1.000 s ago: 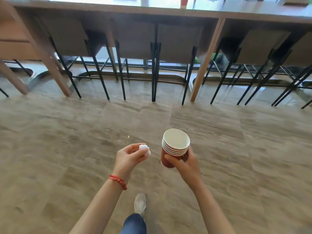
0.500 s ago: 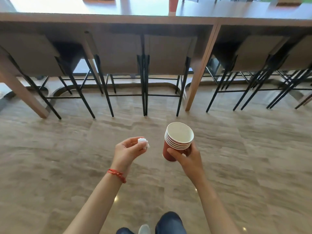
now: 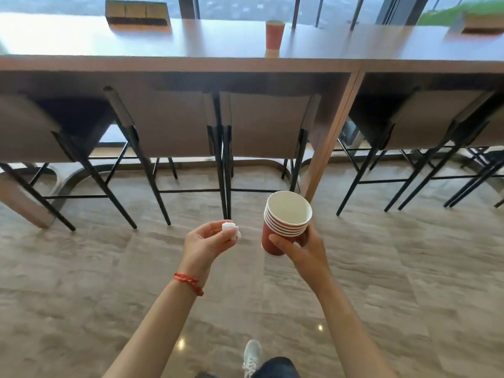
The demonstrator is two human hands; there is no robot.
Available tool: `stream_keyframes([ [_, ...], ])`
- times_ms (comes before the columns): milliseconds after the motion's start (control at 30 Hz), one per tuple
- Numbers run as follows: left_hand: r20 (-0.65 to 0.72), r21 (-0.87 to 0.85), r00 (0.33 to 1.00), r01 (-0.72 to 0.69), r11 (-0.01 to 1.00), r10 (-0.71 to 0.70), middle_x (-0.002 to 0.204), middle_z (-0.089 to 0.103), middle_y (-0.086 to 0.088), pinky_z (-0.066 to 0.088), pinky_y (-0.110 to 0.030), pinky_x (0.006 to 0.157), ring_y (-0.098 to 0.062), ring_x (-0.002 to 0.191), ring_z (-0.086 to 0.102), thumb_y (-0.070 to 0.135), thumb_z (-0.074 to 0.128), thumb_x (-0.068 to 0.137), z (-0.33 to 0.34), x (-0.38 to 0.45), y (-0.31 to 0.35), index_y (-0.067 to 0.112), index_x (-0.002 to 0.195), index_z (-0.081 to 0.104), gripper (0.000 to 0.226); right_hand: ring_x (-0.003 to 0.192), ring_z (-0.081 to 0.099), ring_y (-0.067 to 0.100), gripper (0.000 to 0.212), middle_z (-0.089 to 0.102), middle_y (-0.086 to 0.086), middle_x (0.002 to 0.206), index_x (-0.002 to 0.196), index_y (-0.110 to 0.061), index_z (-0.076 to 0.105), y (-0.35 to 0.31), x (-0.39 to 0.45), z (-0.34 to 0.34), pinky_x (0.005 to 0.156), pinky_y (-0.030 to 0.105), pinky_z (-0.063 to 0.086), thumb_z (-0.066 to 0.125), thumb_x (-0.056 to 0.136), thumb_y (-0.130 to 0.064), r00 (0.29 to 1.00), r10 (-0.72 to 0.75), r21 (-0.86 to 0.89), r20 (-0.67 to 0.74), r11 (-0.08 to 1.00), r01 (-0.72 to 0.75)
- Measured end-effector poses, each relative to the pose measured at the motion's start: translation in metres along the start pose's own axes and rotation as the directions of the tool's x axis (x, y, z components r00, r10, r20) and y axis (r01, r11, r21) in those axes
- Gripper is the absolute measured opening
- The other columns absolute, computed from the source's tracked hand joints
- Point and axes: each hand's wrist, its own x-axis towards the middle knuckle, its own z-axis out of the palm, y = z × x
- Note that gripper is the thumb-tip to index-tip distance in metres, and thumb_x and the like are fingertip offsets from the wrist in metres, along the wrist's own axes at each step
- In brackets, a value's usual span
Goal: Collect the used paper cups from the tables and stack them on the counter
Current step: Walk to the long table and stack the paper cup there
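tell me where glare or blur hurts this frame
Head view: window glare washes out the left end of the long table; the red cup on it looks soft; wide-angle distortion splays the stools; the cup stack in the right hand stays sharp.

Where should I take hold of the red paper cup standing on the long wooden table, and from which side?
Grip the red paper cup around its upper wall, coming from the near side over the chairs. It stands upright and alone, nothing touching it. The left hand pinches a white crumpled tissue and the right hand holds the stack of red paper cups, so free one first.
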Motion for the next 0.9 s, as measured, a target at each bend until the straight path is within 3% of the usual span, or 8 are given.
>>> stream_keyframes([
  [100, 0.013, 0.013, 1.000, -0.005, 1.000, 0.005, 0.071, 0.073, -0.007, 0.056, -0.021, 0.065, -0.015, 0.069, 0.069, 0.001, 0.072, 0.072, 0.020, 0.040, 0.015, 0.004, 0.083, 0.071, 0.011, 0.105, 0.063, 0.017, 0.055, 0.067, -0.004, 0.108, 0.108, -0.033, 0.054, -0.010, 0.047, -0.005, 0.091, 0.038, 0.051, 0.084, 0.065, -0.013, 1.000, -0.020, -0.009, -0.003, 1.000, 0.020],
  [233, 0.026, 0.013, 1.000, -0.013, 1.000, 0.013, 0.071, 0.073, -0.007, 0.056, -0.021, 0.063, -0.015, 0.068, 0.069, 0.002, 0.072, 0.073, 0.042, 0.091, 0.034, 0.008, 0.077, 0.073, 0.008, 0.103, 0.063, 0.012, 0.059, 0.067, -0.005, 0.108, 0.109, -0.034, 0.055, -0.015, 0.102, -0.007, 0.088, 0.033, 0.052, 0.083, 0.057, -0.032, 1.000, -0.028, -0.009, -0.011, 1.000, 0.028],
  [333, 0.044, 0.026, 0.999, -0.025, 0.999, 0.024, 0.069, 0.072, -0.007, 0.057, -0.021, 0.065, -0.014, 0.067, 0.068, -0.001, 0.069, 0.075, 0.057, 0.136, 0.047, 0.009, 0.073, 0.074, 0.011, 0.104, 0.063, 0.015, 0.063, 0.067, -0.003, 0.109, 0.109, -0.032, 0.055, -0.012, 0.148, -0.004, 0.087, 0.031, 0.051, 0.088, 0.056, -0.029, 0.999, -0.028, -0.003, -0.018, 1.000, 0.028],
  [467, 0.054, 0.043, 0.998, -0.045, 0.998, 0.043, 0.070, 0.072, -0.006, 0.057, -0.021, 0.067, -0.014, 0.069, 0.068, -0.001, 0.068, 0.077, 0.075, 0.206, 0.070, 0.005, 0.083, 0.070, 0.008, 0.105, 0.063, 0.014, 0.059, 0.067, -0.005, 0.111, 0.112, -0.032, 0.054, -0.009, 0.220, 0.002, 0.089, 0.030, 0.051, 0.085, 0.063, -0.018, 0.998, -0.049, -0.002, -0.028, 0.999, 0.049],
  [600, 0.079, 0.070, 0.994, -0.084, 0.994, 0.079, 0.072, 0.072, -0.006, 0.056, -0.022, 0.070, -0.016, 0.072, 0.067, 0.001, 0.069, 0.078, 0.092, 0.275, 0.103, 0.005, 0.086, 0.070, 0.009, 0.104, 0.062, 0.007, 0.063, 0.066, -0.013, 0.109, 0.111, -0.037, 0.054, -0.024, 0.294, 0.013, 0.079, 0.019, 0.052, 0.087, 0.058, -0.033, 0.998, -0.060, -0.013, -0.035, 0.998, 0.060],
  [700, 0.113, 0.089, 0.988, -0.120, 0.989, 0.109, 0.073, 0.072, -0.007, 0.055, -0.021, 0.068, -0.016, 0.075, 0.069, 0.005, 0.070, 0.077, 0.107, 0.322, 0.127, 0.010, 0.083, 0.073, 0.008, 0.108, 0.059, 0.006, 0.068, 0.062, -0.012, 0.115, 0.116, -0.038, 0.051, -0.038, 0.341, 0.018, 0.081, 0.017, 0.051, 0.081, 0.055, -0.042, 0.996, -0.075, 0.003, -0.052, 0.997, 0.075],
  [800, 0.188, 0.134, 0.974, -0.150, 0.980, 0.124, 0.076, 0.073, -0.006, 0.054, -0.021, 0.071, -0.017, 0.081, 0.069, 0.011, 0.072, 0.078, 0.120, 0.363, 0.148, 0.015, 0.081, 0.076, 0.007, 0.112, 0.056, 0.010, 0.074, 0.059, -0.008, 0.120, 0.124, -0.036, 0.044, -0.048, 0.383, 0.018, 0.084, 0.019, 0.051, 0.077, 0.058, -0.041, 0.993, -0.100, -0.016, -0.066, 0.995, 0.100],
  [900, 0.214, 0.110, 0.968, -0.154, 0.982, 0.128, 0.079, 0.073, -0.006, 0.054, -0.021, 0.072, -0.016, 0.084, 0.070, 0.013, 0.072, 0.078, 0.138, 0.401, 0.166, 0.015, 0.084, 0.076, 0.008, 0.109, 0.057, 0.005, 0.065, 0.059, -0.012, 0.116, 0.118, -0.038, 0.046, -0.059, 0.424, 0.015, 0.078, 0.013, 0.051, 0.076, 0.061, -0.035, 0.990, -0.124, -0.027, -0.062, 0.992, 0.122],
])
